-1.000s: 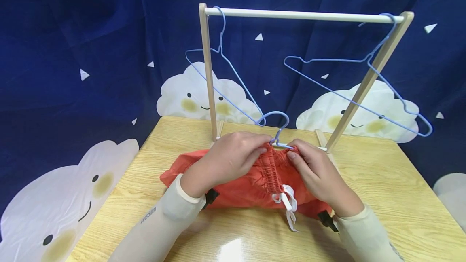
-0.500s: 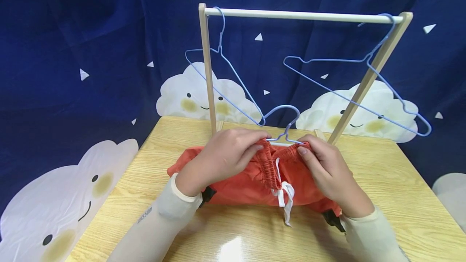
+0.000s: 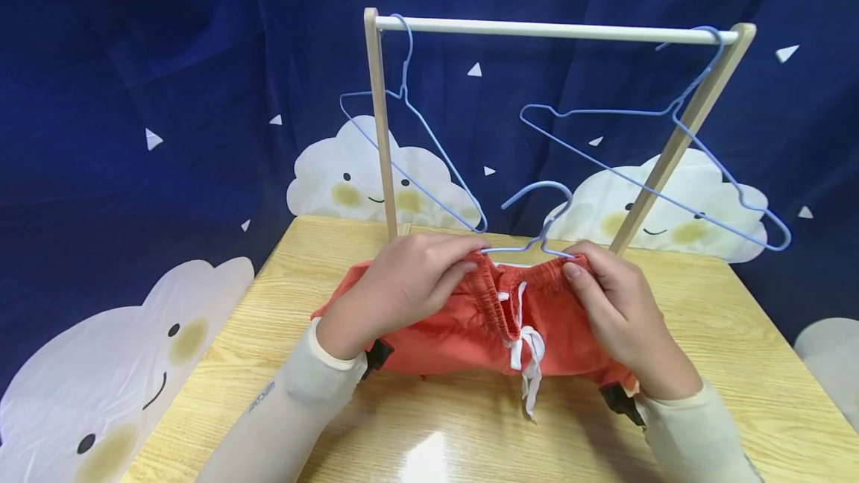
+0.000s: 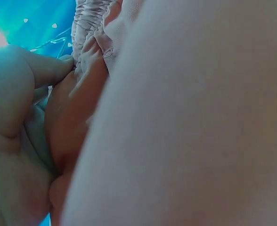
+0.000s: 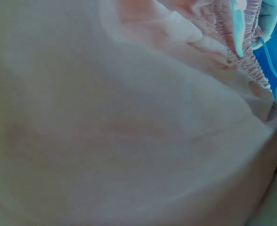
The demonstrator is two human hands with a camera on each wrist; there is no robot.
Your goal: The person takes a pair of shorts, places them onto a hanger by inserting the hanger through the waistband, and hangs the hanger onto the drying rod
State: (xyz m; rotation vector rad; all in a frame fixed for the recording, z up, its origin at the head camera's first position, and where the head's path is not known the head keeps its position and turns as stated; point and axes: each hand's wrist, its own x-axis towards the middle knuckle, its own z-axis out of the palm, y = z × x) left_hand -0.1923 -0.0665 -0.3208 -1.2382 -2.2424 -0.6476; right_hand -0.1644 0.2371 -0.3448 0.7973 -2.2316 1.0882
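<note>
Red drawstring pants [image 3: 436,352] hang bunched between both hands, with a gathered elastic waistband and a tied white cord [image 3: 533,349]. A blue wire hanger [image 3: 537,241] rises out of the waist opening, its hook up and free of the rail; its lower part is hidden inside the cloth. At the left end of the waistband, my left hand [image 3: 406,282] pinches the fabric against the hanger's shoulder. The right hand [image 3: 620,308] grips the other end, thumb in front. Gathered waistband [image 4: 89,23] and fingertips also show in the left wrist view; cloth [image 5: 152,117] fills most of the right one.
Behind the hands stands a small clothes rack with a white rail [image 3: 550,30] and wooden posts. One blue hanger [image 3: 429,129] hangs at its left end, another [image 3: 624,112] at its right. All stands on a wooden table [image 3: 711,334] before a dark blue curtain [image 3: 168,43].
The hands have moved apart, the right one going farther right, stretching the waistband. The held hanger has risen and shifted right, showing more of its shoulders.
</note>
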